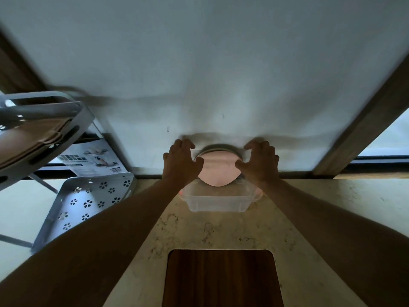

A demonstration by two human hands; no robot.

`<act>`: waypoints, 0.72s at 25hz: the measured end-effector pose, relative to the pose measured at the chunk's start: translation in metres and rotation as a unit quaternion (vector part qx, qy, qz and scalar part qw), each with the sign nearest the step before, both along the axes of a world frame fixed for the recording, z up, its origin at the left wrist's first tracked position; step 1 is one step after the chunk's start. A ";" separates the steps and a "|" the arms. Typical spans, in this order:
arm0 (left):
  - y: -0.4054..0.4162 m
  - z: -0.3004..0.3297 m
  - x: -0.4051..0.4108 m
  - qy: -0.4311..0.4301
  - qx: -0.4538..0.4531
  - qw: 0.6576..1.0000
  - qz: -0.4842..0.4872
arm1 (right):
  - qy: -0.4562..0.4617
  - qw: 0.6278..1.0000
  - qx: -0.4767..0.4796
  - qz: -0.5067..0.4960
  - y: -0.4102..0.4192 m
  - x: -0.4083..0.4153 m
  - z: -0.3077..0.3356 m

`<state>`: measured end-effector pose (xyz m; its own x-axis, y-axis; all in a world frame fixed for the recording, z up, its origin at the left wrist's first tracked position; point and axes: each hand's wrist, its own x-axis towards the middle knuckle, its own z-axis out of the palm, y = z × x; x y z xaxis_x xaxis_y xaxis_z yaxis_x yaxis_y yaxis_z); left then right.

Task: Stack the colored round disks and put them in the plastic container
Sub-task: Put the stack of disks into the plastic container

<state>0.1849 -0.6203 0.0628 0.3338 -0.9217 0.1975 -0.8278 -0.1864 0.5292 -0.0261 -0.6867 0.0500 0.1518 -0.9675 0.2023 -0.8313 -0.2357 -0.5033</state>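
A stack of round disks with a pink one on top and a grey-green edge showing behind hangs tilted over the clear plastic container, which stands on the marble counter against the wall. My left hand grips the stack's left side and my right hand grips its right side. The disks under the pink one are mostly hidden.
A white perforated metal rack with a printed card stands at the left, with its upper shelf jutting toward me. A dark wooden board lies in the counter near me. A white wall rises behind, a window frame at the right.
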 end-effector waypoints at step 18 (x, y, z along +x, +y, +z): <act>0.210 0.175 0.084 -0.093 -0.109 0.989 0.019 | -0.092 0.984 0.043 0.145 0.170 0.143 0.162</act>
